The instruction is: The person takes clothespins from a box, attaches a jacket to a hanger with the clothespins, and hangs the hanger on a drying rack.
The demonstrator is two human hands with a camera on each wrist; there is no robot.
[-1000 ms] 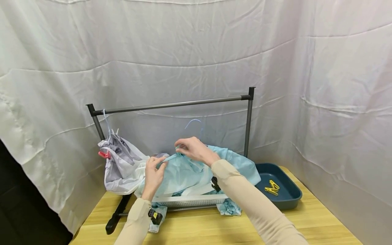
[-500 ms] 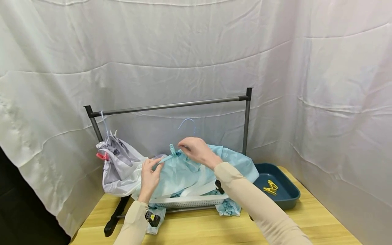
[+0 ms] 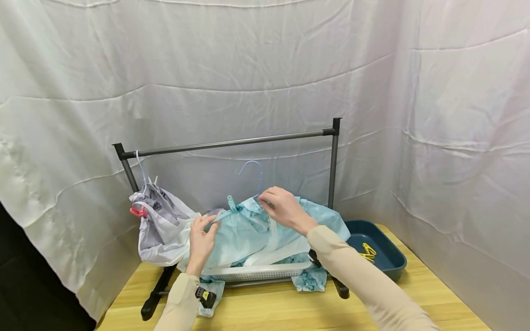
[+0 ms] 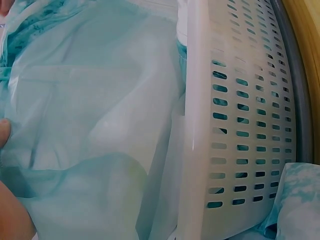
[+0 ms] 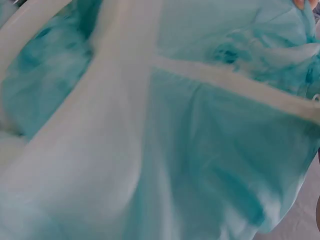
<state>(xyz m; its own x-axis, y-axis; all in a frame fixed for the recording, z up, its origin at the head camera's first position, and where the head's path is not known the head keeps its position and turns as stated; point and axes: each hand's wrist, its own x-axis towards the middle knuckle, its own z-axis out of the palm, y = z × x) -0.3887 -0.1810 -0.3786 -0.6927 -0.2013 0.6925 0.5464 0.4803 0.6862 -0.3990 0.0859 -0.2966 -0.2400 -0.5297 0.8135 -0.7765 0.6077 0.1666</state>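
Note:
A thin light-blue garment (image 3: 244,234) with white bands drapes over a white perforated basket (image 3: 256,274). A pale hanger's hook (image 3: 250,162) rises from its top. My left hand (image 3: 202,236) pinches the garment's upper left edge between thumb and fingers. A teal clothespin (image 3: 231,202) stands on that edge, just right of the left fingertips. My right hand (image 3: 285,209) has its fingers curled at the garment's top, right at the base of the hook; its fingertips are partly hidden. In the left wrist view, the cloth (image 4: 95,110) hangs beside the basket wall (image 4: 197,125).
A dark metal rack (image 3: 232,143) spans behind the basket. At its left end hangs a pale lilac garment (image 3: 161,230) with a red clothespin (image 3: 138,211). A dark blue tray (image 3: 391,248) with yellow clothespins (image 3: 367,252) stands right. Patterned cloth (image 3: 310,280) hangs below the basket.
My right hand has let go of the teal clothespin and moved right to the base of the hanger's hook. My left hand keeps its pinch on the garment's edge.

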